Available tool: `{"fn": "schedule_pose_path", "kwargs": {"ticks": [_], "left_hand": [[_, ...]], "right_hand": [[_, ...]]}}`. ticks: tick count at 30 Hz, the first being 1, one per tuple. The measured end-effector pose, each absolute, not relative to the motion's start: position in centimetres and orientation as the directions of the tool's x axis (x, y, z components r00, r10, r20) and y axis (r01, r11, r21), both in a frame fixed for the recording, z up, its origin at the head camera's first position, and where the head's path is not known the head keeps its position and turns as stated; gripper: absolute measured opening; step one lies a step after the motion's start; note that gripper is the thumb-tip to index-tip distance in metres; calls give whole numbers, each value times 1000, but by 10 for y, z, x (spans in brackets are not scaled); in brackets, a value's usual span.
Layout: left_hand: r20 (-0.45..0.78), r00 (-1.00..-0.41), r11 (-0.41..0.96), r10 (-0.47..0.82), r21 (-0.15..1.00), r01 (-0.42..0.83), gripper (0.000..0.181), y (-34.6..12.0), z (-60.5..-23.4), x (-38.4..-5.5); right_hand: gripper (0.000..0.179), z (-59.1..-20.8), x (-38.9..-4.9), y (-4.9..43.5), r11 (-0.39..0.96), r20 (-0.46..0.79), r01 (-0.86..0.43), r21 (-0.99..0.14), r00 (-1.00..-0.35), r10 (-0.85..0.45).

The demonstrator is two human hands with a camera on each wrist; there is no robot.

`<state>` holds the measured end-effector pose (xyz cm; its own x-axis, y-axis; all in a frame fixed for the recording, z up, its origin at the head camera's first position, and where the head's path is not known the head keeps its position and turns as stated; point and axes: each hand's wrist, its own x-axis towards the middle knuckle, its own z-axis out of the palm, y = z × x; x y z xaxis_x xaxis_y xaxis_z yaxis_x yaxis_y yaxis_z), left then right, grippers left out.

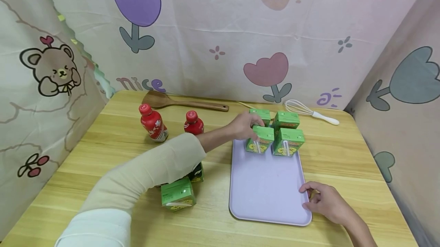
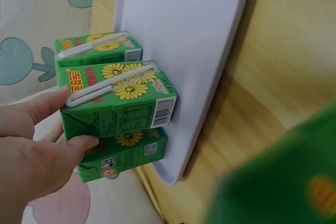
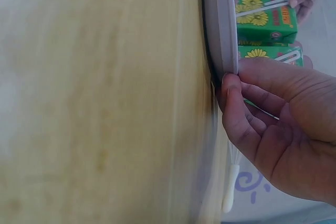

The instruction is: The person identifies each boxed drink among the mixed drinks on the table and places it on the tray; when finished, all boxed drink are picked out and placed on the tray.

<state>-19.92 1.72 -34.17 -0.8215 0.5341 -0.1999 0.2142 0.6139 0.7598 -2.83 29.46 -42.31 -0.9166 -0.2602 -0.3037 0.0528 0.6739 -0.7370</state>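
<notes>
At the far end of the lilac rectangular tray (image 1: 269, 189), on its left side, is a small green cardboard drink carton (image 1: 264, 135) with yellow flowers and a white straw; the person's left-hand grip (image 1: 242, 125) pinches it between thumb and fingers. Whether its base touches the tray cannot be told. Three matching cartons (image 1: 289, 140) stand at the tray's far end too, one on the right side and two farther back. At the tray's right side, towards the near corner, the right-hand grip (image 1: 328, 201) pinches the rim. Left of the tray, on the pale wood-grain bench (image 1: 343, 155), sits another flowered green carton (image 1: 178, 194), near a dark-and-green package (image 1: 197, 174) mostly hidden by the cream sleeve (image 1: 144, 174). Farther back on the tray's left are two red plastic bottles (image 1: 154, 124). Beyond the tray lie a brown wooden spatula (image 1: 192, 104), leftward, and a white-handled wire whisk (image 1: 314, 114), rightward.
</notes>
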Motion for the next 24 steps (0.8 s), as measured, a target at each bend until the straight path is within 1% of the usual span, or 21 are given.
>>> {"fn": "schedule_pose_path", "kwargs": {"ticks": [2,8,13,16,20,24], "left_hand": [[-209,-824,616,527,762,201,46,18,-344,-199],[-216,-836,620,505,764,178,48,18,-347,-198],[-246,-829,628,502,763,155,50,18,-345,-197],[-268,-823,617,501,778,121,53,15,-337,-198],[-242,-830,541,503,837,83,55,4,-317,-197],[-187,-832,489,523,865,113,54,-12,-297,-194]], "right_hand": [[34,-423,-28,295,673,-296,41,-739,-916,-269],[33,-423,-31,294,682,-314,62,-728,-915,-253],[33,-423,-30,294,684,-317,65,-727,-915,-249],[33,-423,-29,294,681,-309,57,-730,-916,-255],[33,-424,-30,293,682,-301,47,-730,-918,-260],[33,-423,-31,293,690,-311,59,-722,-918,-247]]}}
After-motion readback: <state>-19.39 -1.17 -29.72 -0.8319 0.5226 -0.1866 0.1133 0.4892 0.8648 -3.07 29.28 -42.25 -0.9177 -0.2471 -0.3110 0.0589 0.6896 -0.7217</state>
